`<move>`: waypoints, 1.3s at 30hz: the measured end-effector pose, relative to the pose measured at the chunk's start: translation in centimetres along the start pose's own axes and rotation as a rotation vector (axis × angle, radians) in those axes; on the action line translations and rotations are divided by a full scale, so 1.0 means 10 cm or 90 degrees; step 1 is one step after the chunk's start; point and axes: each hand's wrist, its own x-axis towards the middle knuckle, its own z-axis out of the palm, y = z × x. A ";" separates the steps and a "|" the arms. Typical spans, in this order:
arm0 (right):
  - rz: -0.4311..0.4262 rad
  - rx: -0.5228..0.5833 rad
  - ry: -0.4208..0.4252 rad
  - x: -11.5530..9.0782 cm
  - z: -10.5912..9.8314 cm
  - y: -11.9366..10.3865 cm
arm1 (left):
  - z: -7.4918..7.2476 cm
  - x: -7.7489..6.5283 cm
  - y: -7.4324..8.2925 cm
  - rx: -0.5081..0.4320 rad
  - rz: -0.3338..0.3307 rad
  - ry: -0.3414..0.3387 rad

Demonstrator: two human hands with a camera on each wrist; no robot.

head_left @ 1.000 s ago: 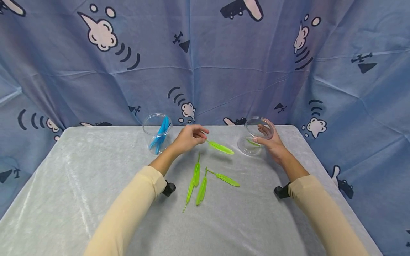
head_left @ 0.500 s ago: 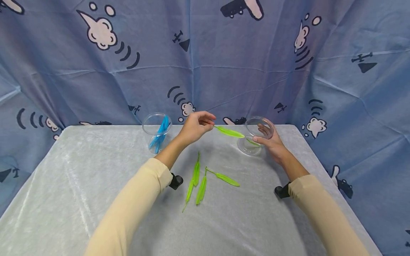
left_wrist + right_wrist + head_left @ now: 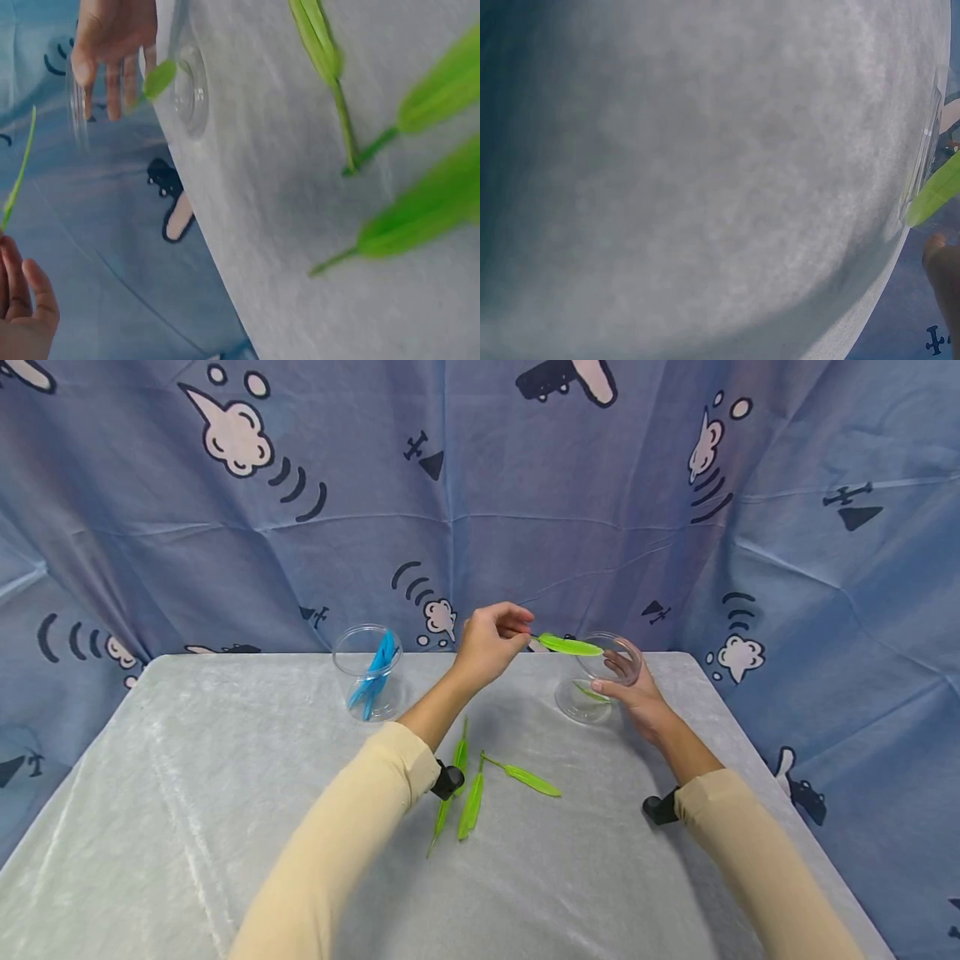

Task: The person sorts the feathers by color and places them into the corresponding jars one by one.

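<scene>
My left hand (image 3: 491, 639) pinches a bright green feather (image 3: 570, 646) by its quill, well above the table. The feather points right, its tip at the mouth of a clear plastic cup (image 3: 573, 710). Curled around that cup's right side, my right hand (image 3: 639, 695) holds it upright on the table. Inside it lies another green feather (image 3: 591, 692). The left wrist view has the fingers of my left hand (image 3: 30, 307) under the thin upright feather (image 3: 20, 176). In the right wrist view only a thumb (image 3: 941, 274) and a green feather (image 3: 934, 193) show at the right edge.
Several green feathers (image 3: 471, 806) lie mid-table, some partly behind my left wrist camera (image 3: 448, 782). A second clear cup (image 3: 343, 681) with blue feathers (image 3: 373, 675) stands at the back left. A patterned blue curtain (image 3: 487, 485) hangs behind the grey cloth-covered table (image 3: 187, 760).
My left hand has risen and moved right, bringing its green feather from above the table to the right cup's mouth. The right hand and both cups have stayed in place.
</scene>
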 end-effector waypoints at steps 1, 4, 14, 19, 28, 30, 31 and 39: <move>0.001 -0.002 0.000 0.00 0.00 0.00 | 0.03 0.00 0.01 0.003 0.000 0.006; 0.002 -0.002 -0.003 0.00 -0.01 0.00 | 0.12 0.02 0.03 0.011 0.005 0.024; -0.005 0.002 -0.001 0.01 -0.03 0.01 | 0.36 0.07 0.09 0.092 0.014 0.075; -0.011 0.003 -0.001 0.01 -0.03 0.03 | 0.45 0.08 0.10 0.103 0.007 0.075; -0.011 0.015 -0.004 0.02 -0.01 0.03 | 0.56 0.10 0.11 0.125 -0.009 0.081; -0.012 0.014 -0.005 0.01 -0.01 0.02 | 0.58 0.11 0.10 0.133 -0.009 0.084; -0.012 0.013 -0.005 0.01 0.00 0.02 | 0.59 0.11 0.10 0.135 -0.009 0.086; -0.023 0.016 -0.006 0.00 0.00 0.03 | 0.67 0.10 0.07 0.106 -0.005 0.039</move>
